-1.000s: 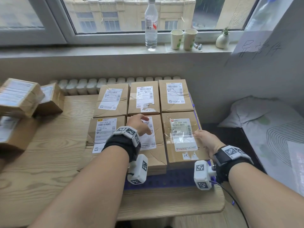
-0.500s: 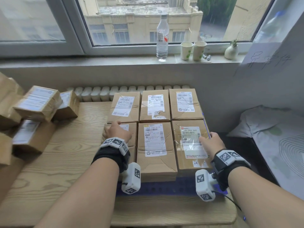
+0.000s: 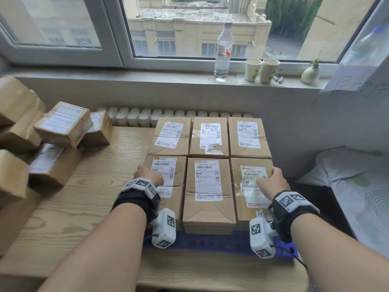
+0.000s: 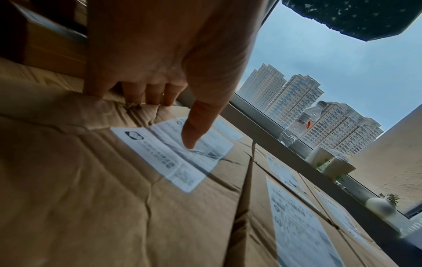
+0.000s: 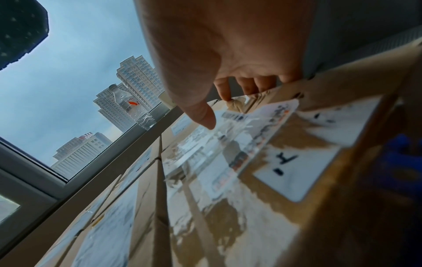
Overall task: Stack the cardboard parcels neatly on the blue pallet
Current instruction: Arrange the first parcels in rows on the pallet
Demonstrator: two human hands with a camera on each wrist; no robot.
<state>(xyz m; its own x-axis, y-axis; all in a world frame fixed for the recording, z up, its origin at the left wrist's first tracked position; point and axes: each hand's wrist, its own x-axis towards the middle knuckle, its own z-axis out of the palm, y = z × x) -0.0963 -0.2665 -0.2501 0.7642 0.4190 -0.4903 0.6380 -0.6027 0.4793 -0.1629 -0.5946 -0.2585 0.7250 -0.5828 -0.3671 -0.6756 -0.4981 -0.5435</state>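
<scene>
Six taped cardboard parcels lie in two rows of three on the blue pallet [image 3: 210,241]. My left hand [image 3: 146,174] grips the left edge of the front-left parcel [image 3: 175,201], with the fingers down its side and the thumb on its label. The left wrist view shows that hand [image 4: 169,115] on the same parcel [image 4: 91,180]. My right hand [image 3: 273,180] grips the right edge of the front-right parcel [image 3: 242,209] in the same way. In the right wrist view, that hand [image 5: 228,106] has its thumb on the glossy label of the parcel [image 5: 251,180]. The front-middle parcel [image 3: 208,209] sits between them.
A loose pile of parcels [image 3: 59,125] sits on the wooden table [image 3: 84,207] at the left. A radiator [image 3: 134,115] runs behind the pallet. On the sill stand a water bottle [image 3: 223,49], two paper cups [image 3: 252,69] and a small vase [image 3: 310,73]. Bedding [image 3: 347,175] lies to the right.
My left hand has moved from the top of the front-middle parcel to the left edge of the front-left one. The right hand stays on the front-right parcel's edge. The head view has tilted up.
</scene>
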